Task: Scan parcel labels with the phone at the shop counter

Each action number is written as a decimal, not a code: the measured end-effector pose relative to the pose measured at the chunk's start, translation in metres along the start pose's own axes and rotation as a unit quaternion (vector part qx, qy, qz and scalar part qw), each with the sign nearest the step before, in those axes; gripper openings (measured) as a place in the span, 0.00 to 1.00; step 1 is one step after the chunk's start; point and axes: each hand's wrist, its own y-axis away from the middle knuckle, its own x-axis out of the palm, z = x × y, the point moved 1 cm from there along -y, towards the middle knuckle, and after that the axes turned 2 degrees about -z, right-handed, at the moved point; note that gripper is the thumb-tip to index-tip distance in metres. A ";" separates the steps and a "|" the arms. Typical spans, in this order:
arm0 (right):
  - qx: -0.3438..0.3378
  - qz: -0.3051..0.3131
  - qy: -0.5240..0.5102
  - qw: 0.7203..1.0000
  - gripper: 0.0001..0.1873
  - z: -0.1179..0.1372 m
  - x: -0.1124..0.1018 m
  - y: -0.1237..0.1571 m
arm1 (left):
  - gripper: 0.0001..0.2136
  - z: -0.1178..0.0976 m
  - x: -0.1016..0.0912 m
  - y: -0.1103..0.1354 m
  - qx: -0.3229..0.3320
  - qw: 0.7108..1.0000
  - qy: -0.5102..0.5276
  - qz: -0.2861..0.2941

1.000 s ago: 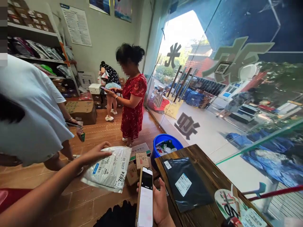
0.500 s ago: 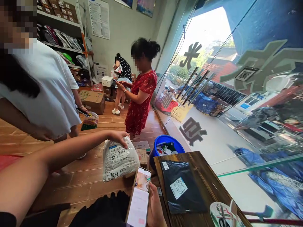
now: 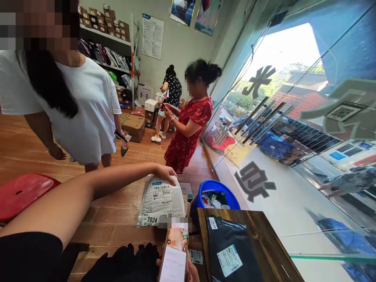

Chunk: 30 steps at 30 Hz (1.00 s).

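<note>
Beyond the phone (image 3: 174,256), the outstretched left hand (image 3: 166,172) grips a parcel (image 3: 161,199).

The parcel (image 3: 178,200) is looking like thin white plastic, wrinkling and shining faintly, while its label (image 3: 161,196) is showing smooth paper. The phone screen (image 3: 174,258) is gleaming like polished glass. The black bag (image 3: 225,235) is catching light on slick, creased plastic. Beneath it, the table (image 3: 274,254) is showing grained brown wood with a low sheen. The bucket (image 3: 234,199) and the stool (image 3: 26,195) are appearing as smooth, glossy plastic. The floor (image 3: 108,231) is showing sleek, wood-like planks. The large box (image 3: 134,127) is looking like matt cardboard. The door handles (image 3: 253,116) are shining like metal. The white shirt (image 3: 85,102), red dress (image 3: 188,137) and black sleeve (image 3: 26,258) are looking like matt cloth.
</note>
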 end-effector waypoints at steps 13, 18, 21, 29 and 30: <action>-0.055 0.040 0.106 0.992 0.35 0.062 0.063 -0.016 | 0.07 0.001 -0.005 -0.002 -0.010 0.999 -0.042 -0.008; -0.030 0.126 0.085 0.988 0.32 0.069 0.098 0.003 | 0.07 0.003 -0.007 0.000 -0.023 0.999 -0.046 -0.018; -0.024 0.161 0.039 0.986 0.29 0.069 0.106 0.008 | 0.07 0.005 -0.008 0.001 -0.025 0.998 -0.046 -0.025; -0.007 0.182 0.062 0.981 0.30 0.072 0.109 0.012 | 0.07 0.007 -0.009 0.002 -0.033 0.998 -0.040 -0.034; -0.001 0.186 0.053 0.981 0.31 0.072 0.109 0.012 | 0.07 0.007 -0.010 0.002 -0.033 0.998 -0.038 -0.034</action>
